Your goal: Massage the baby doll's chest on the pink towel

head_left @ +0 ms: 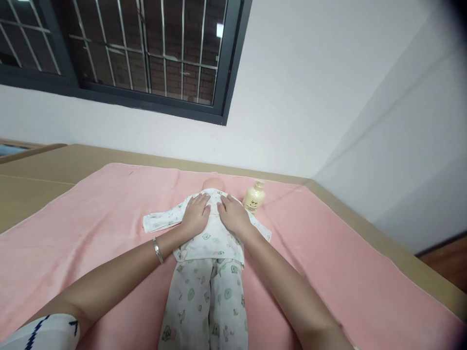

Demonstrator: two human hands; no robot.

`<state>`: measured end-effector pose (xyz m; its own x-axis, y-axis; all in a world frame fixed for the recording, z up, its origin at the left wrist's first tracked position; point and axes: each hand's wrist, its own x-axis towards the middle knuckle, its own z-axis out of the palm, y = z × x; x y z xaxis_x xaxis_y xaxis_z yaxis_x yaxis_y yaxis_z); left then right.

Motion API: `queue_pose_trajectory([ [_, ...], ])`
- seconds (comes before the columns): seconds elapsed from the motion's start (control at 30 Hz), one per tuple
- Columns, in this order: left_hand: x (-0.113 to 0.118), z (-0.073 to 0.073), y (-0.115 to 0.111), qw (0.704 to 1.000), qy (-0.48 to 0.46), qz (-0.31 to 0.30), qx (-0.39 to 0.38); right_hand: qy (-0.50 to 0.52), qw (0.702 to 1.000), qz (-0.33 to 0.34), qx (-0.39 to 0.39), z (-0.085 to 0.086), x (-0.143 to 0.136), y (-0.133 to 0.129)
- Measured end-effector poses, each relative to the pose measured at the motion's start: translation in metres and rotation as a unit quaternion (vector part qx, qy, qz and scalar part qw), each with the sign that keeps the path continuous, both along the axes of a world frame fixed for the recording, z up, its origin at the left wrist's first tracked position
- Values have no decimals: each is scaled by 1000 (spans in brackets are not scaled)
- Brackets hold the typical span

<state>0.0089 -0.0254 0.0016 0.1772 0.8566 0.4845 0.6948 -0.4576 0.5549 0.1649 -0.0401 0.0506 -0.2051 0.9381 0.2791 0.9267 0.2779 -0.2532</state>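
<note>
A baby doll (214,183) lies stretched out on a pink blanket (120,204), its rounded head at the far end. It wears a white printed top (211,240) and matching printed trousers (204,296). My left hand (197,214) rests flat on the left side of the doll's upper body, fingers stretched out. Opposite it, my right hand (233,214) lies flat on the right side, fingers pointing toward the head. Neither hand grips anything. Just right of the doll's shoulder stands a pale yellow pump bottle (254,197).
The blanket covers a tan surface (47,163) set against a white wall (284,97). A dark-framed window (222,97) with metal bars is above it. At the far right, a brown wooden piece (447,260) shows beside the surface's edge.
</note>
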Motion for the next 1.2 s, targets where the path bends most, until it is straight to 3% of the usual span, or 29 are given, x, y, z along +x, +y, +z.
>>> queue_pose_trajectory([
  [0.13, 10, 16, -12, 998, 26, -13, -48, -11, 996, -89, 4, 34, 15, -11],
  [0.2, 20, 30, -16, 995, -38, -56, -73, 7, 994, -103, 42, 52, 27, -14],
  [0.27, 35, 48, -15, 973, -161, -122, -116, 23, 988, -118, 92, 63, 41, -12],
  [0.37, 62, 77, -4, 874, -365, -220, -233, 36, 977, -142, 156, 67, 61, -2],
  [0.43, 80, 94, 8, 806, -432, -247, -321, 42, 977, -140, 156, 63, 71, 7],
  [0.57, 111, 113, 29, 736, -484, -237, -410, 56, 988, -107, 94, 53, 83, 22],
  [0.73, 130, 116, 43, 645, -583, -239, -433, 1, 990, -90, 106, 45, 85, 28],
  [0.83, 129, 113, 47, 616, -606, -241, -441, -13, 987, -103, 124, 41, 80, 27],
  [0.93, 120, 110, 48, 607, -610, -248, -446, -8, 987, -109, 117, 39, 76, 26],
  [1.03, 104, 105, 44, 624, -587, -259, -445, 6, 989, -120, 90, 40, 75, 25],
  [1.13, 83, 98, 32, 643, -562, -266, -448, 33, 985, -160, 56, 47, 67, 21],
  [1.2, 67, 95, 18, 639, -564, -275, -446, 45, 985, -158, 55, 51, 52, 13],
])
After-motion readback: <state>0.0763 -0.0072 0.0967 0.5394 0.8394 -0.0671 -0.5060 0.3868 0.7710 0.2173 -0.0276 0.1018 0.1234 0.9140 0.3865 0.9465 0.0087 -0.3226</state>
